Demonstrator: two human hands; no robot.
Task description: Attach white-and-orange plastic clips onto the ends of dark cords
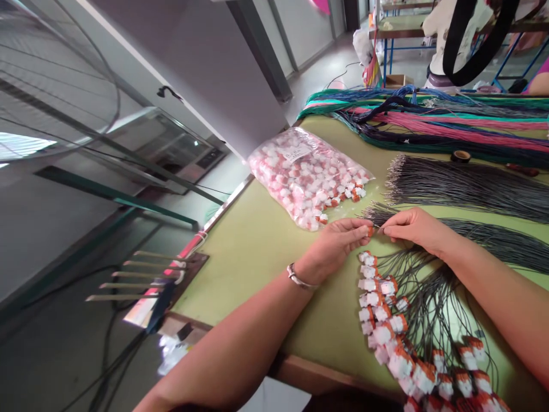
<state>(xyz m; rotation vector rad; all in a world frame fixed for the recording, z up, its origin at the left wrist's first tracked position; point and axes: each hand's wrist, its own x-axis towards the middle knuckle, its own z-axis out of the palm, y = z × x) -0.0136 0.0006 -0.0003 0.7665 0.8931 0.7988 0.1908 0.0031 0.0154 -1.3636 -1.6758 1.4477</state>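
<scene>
Pinched between the fingertips of my left hand (337, 247) is a small orange and white connector (370, 231), mostly covered by the fingers. My right hand (414, 228) is closed on the end of a thin dark wire (378, 228), right beside the connector. Below both hands, several white and orange connectors (381, 313) with dark wires attached lie in a curved row on the green table (240, 252). A clear bag (306, 171) full of similar connectors lies beyond my left hand. Behind my right hand are bundles of loose dark wires (467, 186).
Blue, green, pink and black cable bundles (450, 123) run along the far side. A roll of black tape (460, 156) sits near them. A rack with metal prongs (141, 284) is fixed at the left edge. A grey pillar (206, 63) stands beyond the table.
</scene>
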